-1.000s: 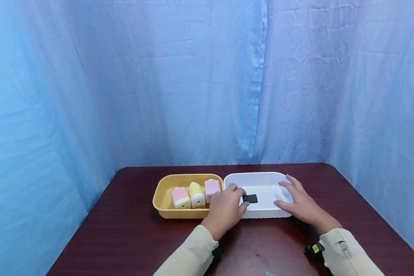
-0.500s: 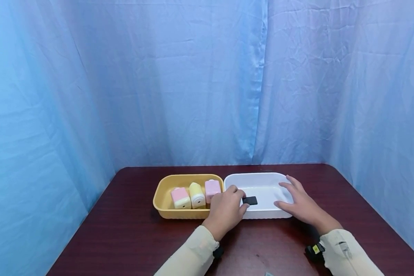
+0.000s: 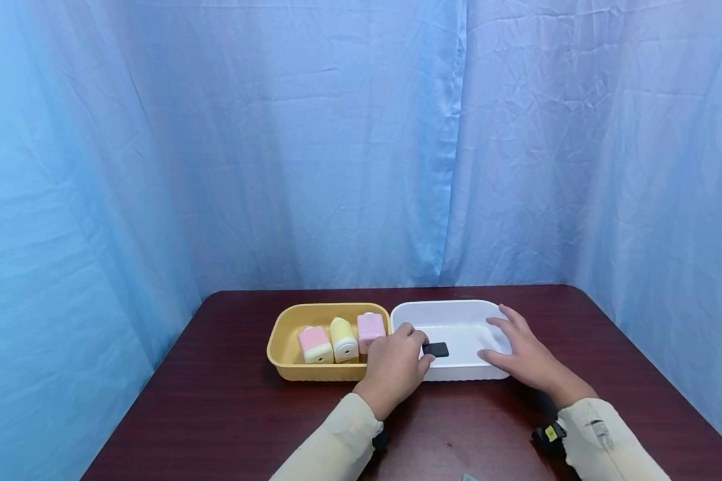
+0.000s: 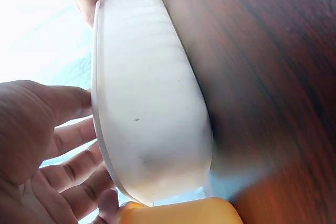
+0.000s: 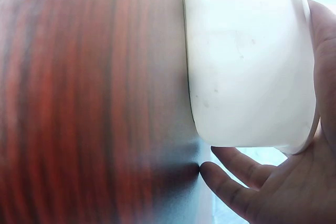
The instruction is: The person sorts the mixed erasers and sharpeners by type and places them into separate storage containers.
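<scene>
A small black rectangular piece [image 3: 436,349] shows inside the white tray [image 3: 463,371], toward its left end. My left hand [image 3: 391,367] reaches over that end and pinches the piece's left end between thumb and fingertips. In the left wrist view the left thumb [image 4: 73,102] is right at the tray's rim, and the tray wall hides the piece. My right hand [image 3: 520,351] spreads around the right end, its thumb and fingers parted over the rim. In the right wrist view, the right fingers [image 5: 231,179] show beyond the tray's rounded corner.
A yellow tray [image 3: 285,364] sits directly left of the white one. It holds a pink-and-cream block [image 3: 315,345], a yellow-and-white block [image 3: 343,339] and a pink block [image 3: 370,329]. Blue curtains [image 3: 337,147] surround the dark wooden table [image 3: 204,414].
The black piece has shifted slightly toward the near side of the white tray. Both hands have stayed almost in place.
</scene>
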`<state>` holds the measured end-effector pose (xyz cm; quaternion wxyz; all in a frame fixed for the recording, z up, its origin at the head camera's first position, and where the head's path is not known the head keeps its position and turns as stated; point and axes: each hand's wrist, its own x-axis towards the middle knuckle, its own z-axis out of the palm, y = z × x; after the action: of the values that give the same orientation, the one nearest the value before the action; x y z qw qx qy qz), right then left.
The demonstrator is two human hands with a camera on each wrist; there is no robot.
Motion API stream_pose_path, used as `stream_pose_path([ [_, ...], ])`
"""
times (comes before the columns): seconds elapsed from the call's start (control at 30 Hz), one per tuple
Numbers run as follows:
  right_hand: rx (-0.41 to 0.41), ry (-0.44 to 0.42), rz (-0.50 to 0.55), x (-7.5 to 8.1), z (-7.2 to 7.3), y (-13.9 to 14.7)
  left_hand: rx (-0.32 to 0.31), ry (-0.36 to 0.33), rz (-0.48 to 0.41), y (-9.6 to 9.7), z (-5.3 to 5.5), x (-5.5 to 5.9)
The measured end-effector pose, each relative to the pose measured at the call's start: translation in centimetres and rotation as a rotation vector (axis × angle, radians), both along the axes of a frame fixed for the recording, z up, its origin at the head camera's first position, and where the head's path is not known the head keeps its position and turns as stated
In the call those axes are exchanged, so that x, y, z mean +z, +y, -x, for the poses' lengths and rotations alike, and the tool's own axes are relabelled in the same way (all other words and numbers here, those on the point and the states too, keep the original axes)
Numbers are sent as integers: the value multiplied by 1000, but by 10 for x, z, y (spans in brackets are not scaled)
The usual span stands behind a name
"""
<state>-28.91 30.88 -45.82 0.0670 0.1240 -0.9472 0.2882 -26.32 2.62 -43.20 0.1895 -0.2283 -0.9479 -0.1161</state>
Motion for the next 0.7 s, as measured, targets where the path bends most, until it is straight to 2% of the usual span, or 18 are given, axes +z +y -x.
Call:
stream_pose_path([
  [0.3, -4, -8, 2, -1, 0, 0, -4, -14, -8, -1, 0, 0],
  [0.7, -11, -8, 2, -1, 0, -1, -18, 31, -14, -3, 0, -1],
])
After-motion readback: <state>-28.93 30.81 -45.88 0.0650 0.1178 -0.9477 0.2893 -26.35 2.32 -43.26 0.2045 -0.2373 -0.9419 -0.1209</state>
